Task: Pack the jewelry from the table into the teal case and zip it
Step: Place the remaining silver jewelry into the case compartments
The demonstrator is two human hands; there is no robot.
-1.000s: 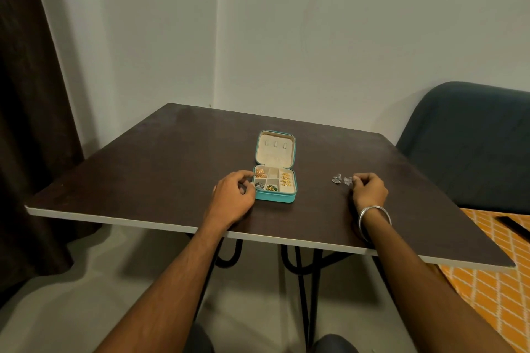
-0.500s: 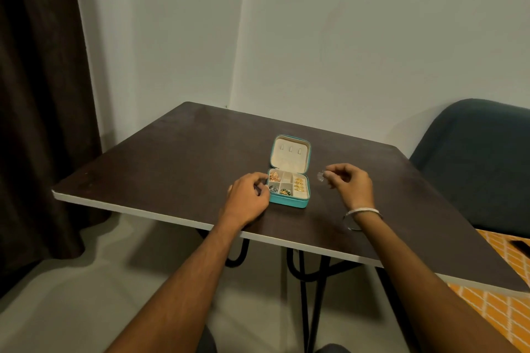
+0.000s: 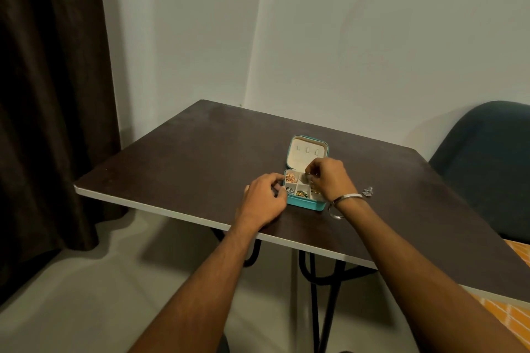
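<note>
The teal case (image 3: pixel 304 204) lies open on the dark table (image 3: pixel 186 157), its cream lid (image 3: pixel 307 152) standing up at the back. Its small compartments hold gold, silver and green jewelry. My left hand (image 3: pixel 265 200) grips the case's left side with curled fingers. Over the case's middle compartments hovers my right hand (image 3: pixel 329 178), fingertips pinching a small silver piece (image 3: pixel 307 178). One more silver jewelry piece (image 3: pixel 368 191) lies on the table to the right of my right wrist.
A dark curtain (image 3: pixel 51 94) hangs at the left. A dark blue chair (image 3: pixel 484 163) stands beyond the table's right side. An orange patterned cloth (image 3: pixel 516 321) shows at the lower right. The table's near edge (image 3: pixel 172 210) runs under my forearms.
My right hand picked one silver piece off the table at the right and carried it left over the open case. My left hand stayed on the case. One silver piece stayed behind.
</note>
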